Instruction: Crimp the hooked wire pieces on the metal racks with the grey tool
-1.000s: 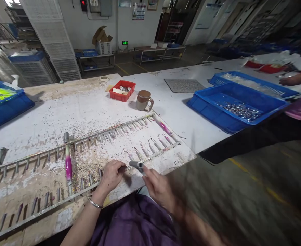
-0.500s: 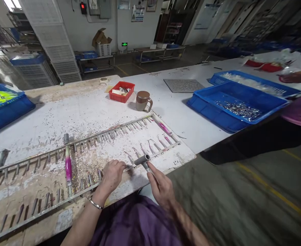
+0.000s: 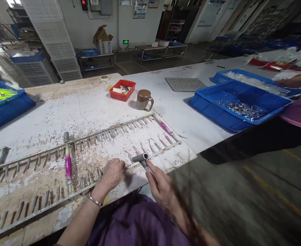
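1. Tool head sits higher than a second ago: hammer-like tool raised a bit off the near rail, tube end tipped up. Left hand about where it was.
2. Right hand: fingers closed round the handle, index up near the head. Left fingers bunched at the near rail of the metal frame; can't tell if they pinch anything, undersides hidden.
3. Main risk, my read: head is near the left fingertips, so a slip or off-line swing could catch them.
4. Next: stubs with bent wires stand close past the head. A wide swing could bend or snag wires.
5. Loose chips litter the frame's middle; could get under it and make it rock.
6. Pink-purple crosspiece spans the frame left of the hands, likely blocking a slide that way.
7. Farther out on the desk: mug just beyond the far rail, knockable if the frame shifts. Red tray behind it; blue bin right, near a co-worker's hand.
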